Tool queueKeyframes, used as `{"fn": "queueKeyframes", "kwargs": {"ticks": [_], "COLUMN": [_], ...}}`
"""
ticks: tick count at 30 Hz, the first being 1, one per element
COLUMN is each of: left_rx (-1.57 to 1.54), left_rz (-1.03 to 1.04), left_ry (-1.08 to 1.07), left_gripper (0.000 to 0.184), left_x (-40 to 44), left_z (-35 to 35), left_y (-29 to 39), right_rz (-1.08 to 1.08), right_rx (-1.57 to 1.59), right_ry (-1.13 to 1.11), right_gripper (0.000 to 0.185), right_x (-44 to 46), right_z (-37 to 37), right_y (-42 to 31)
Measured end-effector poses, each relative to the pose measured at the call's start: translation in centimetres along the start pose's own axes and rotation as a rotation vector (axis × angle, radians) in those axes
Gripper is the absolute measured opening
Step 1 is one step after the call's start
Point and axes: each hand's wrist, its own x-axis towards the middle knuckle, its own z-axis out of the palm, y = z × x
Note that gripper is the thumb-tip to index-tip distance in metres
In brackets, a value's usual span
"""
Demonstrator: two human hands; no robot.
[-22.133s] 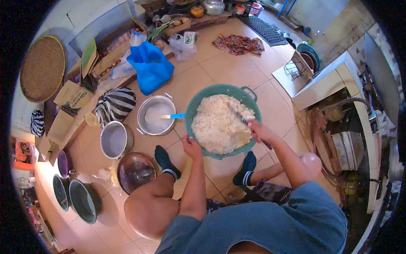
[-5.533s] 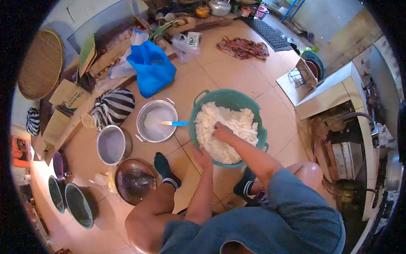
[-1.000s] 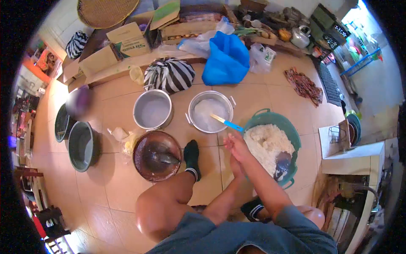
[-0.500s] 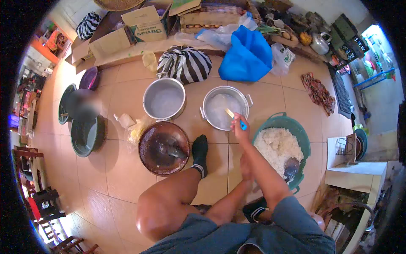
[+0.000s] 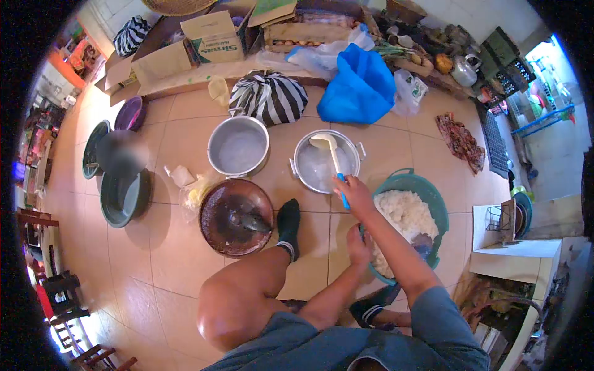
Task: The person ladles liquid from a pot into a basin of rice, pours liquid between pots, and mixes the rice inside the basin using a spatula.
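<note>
My right hand [image 5: 356, 196] is closed around the blue handle of a cream-coloured ladle [image 5: 335, 157]. The ladle's bowl hangs over the far side of a two-handled metal pot [image 5: 296, 172], which has whitish liquid inside. Beside my right forearm, a green basin [image 5: 443, 210] holds a heap of white cooked-looking rice [image 5: 405, 211] and a dark object [image 5: 422, 245] partly hidden by my arm. My left hand [image 5: 359, 248] is at the basin's near-left rim, below my right wrist; its fingers are mostly hidden, so their grip is unclear.
Another metal pot [image 5: 238, 145] and a brown round basin [image 5: 213, 229] stand to the left. Farther left are dark green tubs [image 5: 127, 201]. A striped bag [image 5: 267, 97], a blue bag [image 5: 359, 86] and cardboard boxes [image 5: 213, 43] line the back. My socked foot [image 5: 289, 222] is beside the brown basin.
The ladle has come up from inside the pot, and its bowl now shows above the far side. My right hand has turned and lowered slightly. The view has shifted a little.
</note>
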Motion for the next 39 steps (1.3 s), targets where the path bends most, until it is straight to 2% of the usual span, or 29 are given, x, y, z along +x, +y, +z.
{"fn": "queueKeyframes", "kwargs": {"ticks": [3, 6, 12, 15, 18, 20, 22, 23, 25, 27, 30, 32, 34, 36, 37, 39], "left_rx": [0.040, 0.016, 0.046, -0.009, -0.122, -0.522, -0.663, -0.604, -0.881, -1.545, 0.074, -0.107, -0.298, -0.489, -0.355, -0.363], "left_rz": [0.064, 0.030, 0.044, 0.050, -0.032, -0.135, -0.152, -0.117, -0.253, -0.607, 0.240, 0.334, 0.196, -0.176, -0.372, -0.331], "left_ry": [0.031, 0.019, 0.054, 0.071, 0.010, 0.044, 0.057, 0.052, 0.054, 0.067, 0.026, 0.081, 0.099, 0.081, 0.003, -0.001], "left_gripper": [0.032, 0.032, 0.033, 0.033, 0.032, 0.031, 0.031, 0.032, 0.032, 0.032, 0.031, 0.032, 0.032, 0.032, 0.037, 0.036], "left_x": [0.1, 0.2, -0.1, 0.0, 0.1, 0.1, 0.0, -0.1, -0.2, -0.3, 0.3, -0.2, -0.9, -2.1, -2.1, -1.7], "left_z": [-0.4, -0.7, -0.1, 0.0, 0.5, 1.7, 2.0, 1.8, 1.8, 2.0, -1.0, 2.3, 3.0, 3.0, 2.5, 2.0], "left_y": [0.6, 1.3, 0.2, 0.0, -0.8, -1.4, -1.8, -1.8, -1.8, -1.5, 0.2, -5.7, -6.3, -5.3, -3.8, -2.1], "right_rz": [0.000, 0.045, 0.341, 0.342, 0.356, 0.414, 0.456, 0.469, 0.463, 0.424, 0.444, 0.607, 0.691, 0.692, 0.725, 0.792], "right_rx": [0.018, 0.098, 0.275, 0.165, 0.103, 0.163, 0.196, 0.198, 0.229, 0.285, 0.425, 0.640, 0.773, 0.824, 0.883, 1.001], "right_ry": [-0.039, 0.011, 0.057, 0.065, 0.050, 0.065, 0.106, 0.141, 0.227, 0.330, 0.451, 0.426, 0.417, 0.426, 0.410, 0.377], "right_gripper": [0.040, 0.040, 0.037, 0.033, 0.032, 0.032, 0.031, 0.031, 0.029, 0.028, 0.025, 0.026, 0.027, 0.026, 0.026, 0.027], "right_x": [-0.3, -1.2, -2.5, -2.9, -3.7, -4.1, -4.2, -4.2, -4.3, -4.5, -4.9, -4.9, -4.8, -4.2, -4.0, -3.4], "right_z": [-0.8, -2.1, -2.7, -3.0, -2.4, -2.3, -2.1, -2.1, -1.8, -1.1, 1.4, 2.3, 3.3, 4.4, 4.4, 3.7], "right_y": [0.0, -0.6, -1.8, -1.9, -1.8, -2.3, -2.9, -3.2, -3.5, -3.6, -2.9, -3.1, -3.2, -3.0, -3.4, -4.6]}}
